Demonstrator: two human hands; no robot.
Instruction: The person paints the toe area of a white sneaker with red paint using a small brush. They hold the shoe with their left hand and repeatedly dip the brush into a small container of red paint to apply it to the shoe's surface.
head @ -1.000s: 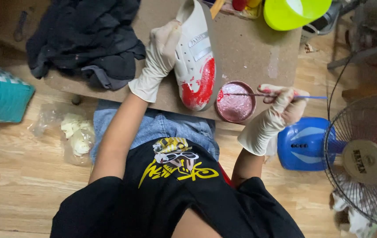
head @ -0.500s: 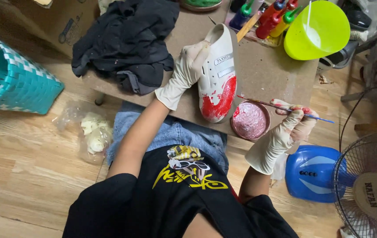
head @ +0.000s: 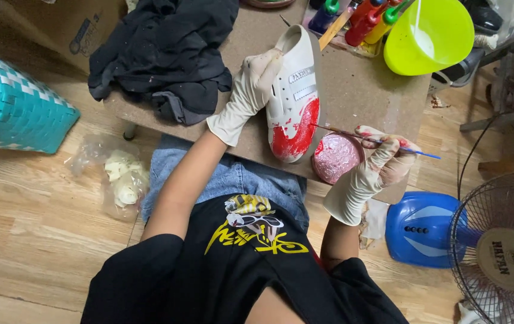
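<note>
A white sneaker (head: 296, 90) lies on a low brown table (head: 359, 90), its toe covered in red paint. My left hand (head: 251, 90), in a pale glove, grips the sneaker's side near the opening. In my right hand (head: 377, 168), also gloved, is a thin paintbrush (head: 377, 141) with a blue handle; its tip points toward the red toe. A small round dish of pinkish-red paint (head: 336, 157) sits just right of the toe, under the brush.
A black cloth (head: 161, 54) is heaped on the table's left. A lime-green bowl (head: 428, 36) and paint bottles (head: 359, 21) stand at the back. A teal woven basket (head: 11, 108), plastic bag (head: 119, 177), blue fan base (head: 425, 231) and fan cage (head: 503, 252) are on the floor.
The view has shifted, so everything sits further right and lower. The brush has left the paint dish area and its tip now reaches toward the sneaker's red toe. My left hand keeps its hold.
</note>
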